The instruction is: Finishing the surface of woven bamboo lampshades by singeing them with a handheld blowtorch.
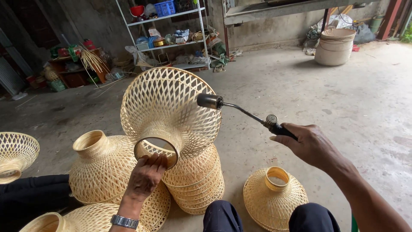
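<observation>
My left hand (145,175) grips the narrow neck ring of a woven bamboo lampshade (169,107), holding it up tilted with its wide open-weave mouth facing away. My right hand (310,144) holds a gas torch (244,112) by its black handle; the metal nozzle points at the shade's right side, close to the weave. No flame is visible. A watch sits on my left wrist.
A stack of woven shades (195,182) stands under the held one. More shades lie at left (103,165), far left (15,154) and by my knees (272,197). Cluttered metal shelves (169,34) and a pale round basket (335,46) stand at the back of the concrete floor.
</observation>
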